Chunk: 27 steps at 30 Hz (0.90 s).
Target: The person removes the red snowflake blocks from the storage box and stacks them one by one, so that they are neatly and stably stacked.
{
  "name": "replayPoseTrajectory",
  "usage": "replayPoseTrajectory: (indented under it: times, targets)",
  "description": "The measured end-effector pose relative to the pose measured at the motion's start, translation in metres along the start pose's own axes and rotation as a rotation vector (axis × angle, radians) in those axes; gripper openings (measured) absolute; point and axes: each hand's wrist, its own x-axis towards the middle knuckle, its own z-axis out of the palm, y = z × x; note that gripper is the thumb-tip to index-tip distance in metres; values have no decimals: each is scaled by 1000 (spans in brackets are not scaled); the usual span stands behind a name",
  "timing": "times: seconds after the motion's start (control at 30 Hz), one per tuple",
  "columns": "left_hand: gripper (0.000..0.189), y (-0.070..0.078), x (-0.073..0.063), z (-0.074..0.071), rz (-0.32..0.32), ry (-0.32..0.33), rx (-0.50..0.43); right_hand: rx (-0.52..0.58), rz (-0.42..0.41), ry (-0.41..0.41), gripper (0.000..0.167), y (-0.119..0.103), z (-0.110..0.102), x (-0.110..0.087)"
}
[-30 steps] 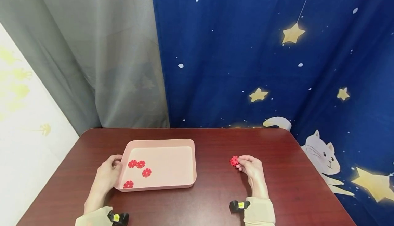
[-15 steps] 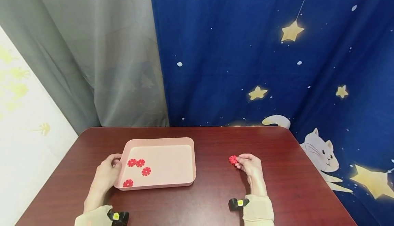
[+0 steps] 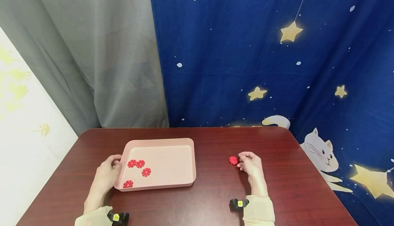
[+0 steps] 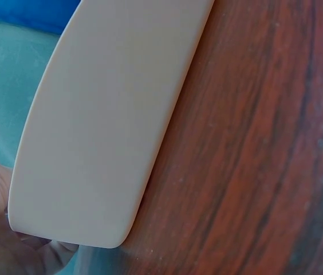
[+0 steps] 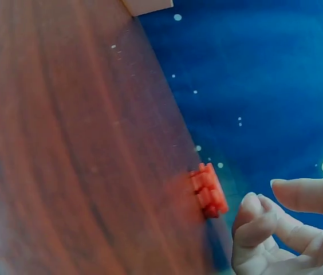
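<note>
A pink tray [image 3: 163,164] lies on the table, and several flat red notched discs [image 3: 146,172] rest in its left part. My left hand [image 3: 106,176] grips the tray's left wall; in the left wrist view its fingers [image 4: 50,255] show at the tray's end, partly hidden by the wall. To the right of the tray, a small stack of red notched discs [image 3: 233,160] stands on the tabletop. Just right of that stack is my right hand [image 3: 250,166], thumb and fingers apart and holding nothing. The right wrist view shows a gap between the fingers and the stack [image 5: 209,191].
The dark red wooden table [image 3: 212,198] has its far edge against a grey curtain [image 3: 129,65] and a blue star-patterned curtain [image 3: 221,65]. Black cameras are strapped at both cuffs. A pale panel [image 3: 27,143] stands at the left.
My right hand has let go of the red disc stack, which stays on the table as the fingers part from it. The left hand keeps its grip on the tray.
</note>
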Motion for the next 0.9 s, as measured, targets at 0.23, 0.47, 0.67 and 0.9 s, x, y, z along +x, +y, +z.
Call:
replayPoseTrajectory:
  times: [0.23, 0.47, 0.67, 0.9]
  targets:
    - [38, 0, -1, -1, 9, 11, 4, -43, -44, -11, 22, -12, 1, -7]
    - [39, 1, 0, 1, 9, 5, -13, -63, -172, -48, 18, -34, 16, -23]
    - [39, 1, 0, 2, 11, -2, -5, -95, -266, -152, 16, -45, 42, -34]
    - [40, -4, 0, -1, 9, 1, -8, -175, -397, -257, 15, -40, 84, -51]
